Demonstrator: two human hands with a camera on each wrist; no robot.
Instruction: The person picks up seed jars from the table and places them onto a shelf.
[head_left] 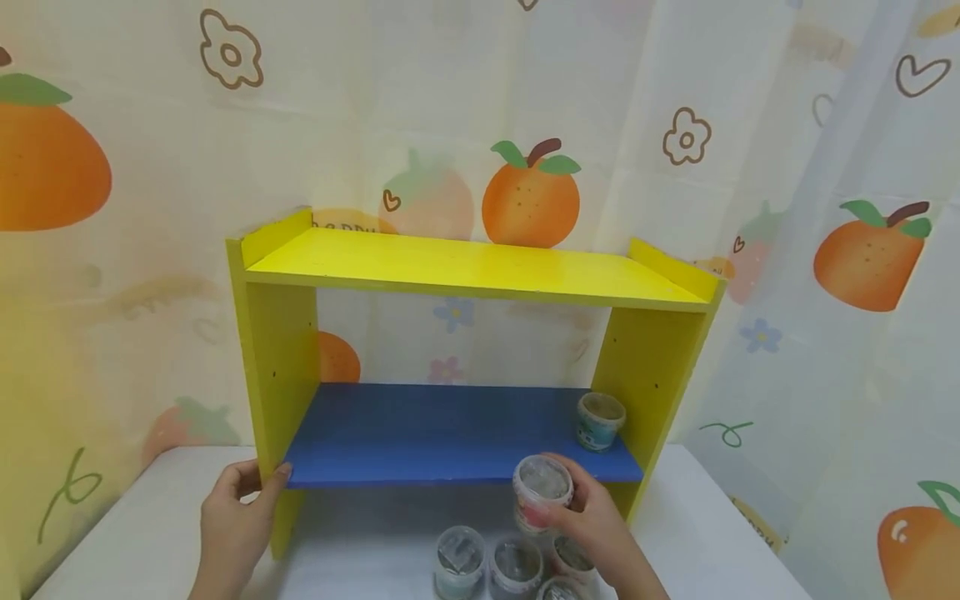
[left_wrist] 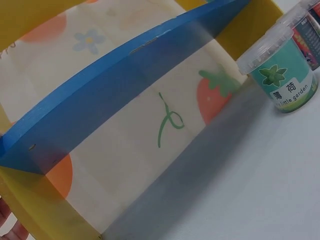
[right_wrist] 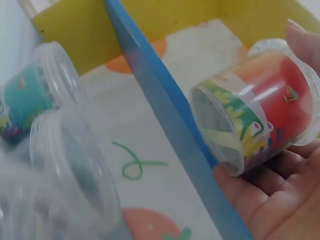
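A small yellow shelf [head_left: 450, 265] with a blue middle board [head_left: 442, 429] stands on a white table. My left hand [head_left: 238, 518] grips its left side panel [head_left: 258, 392], thumb in front by the blue board's corner and fingers behind. In my right hand [head_left: 603, 521] is a clear-lidded plastic tub [head_left: 543, 483], held at the blue board's front edge. The right wrist view shows this tub's red and flowered label [right_wrist: 272, 107]. Another tub [head_left: 600, 423], with a teal label, sits at the right end of the blue board.
Several more lidded tubs [head_left: 459, 560] are grouped on the table [head_left: 352, 558] below the blue board, under my right hand. One teal tub [left_wrist: 282, 75] shows a mint leaf picture. A fruit-printed curtain [head_left: 420, 108] hangs behind the shelf.
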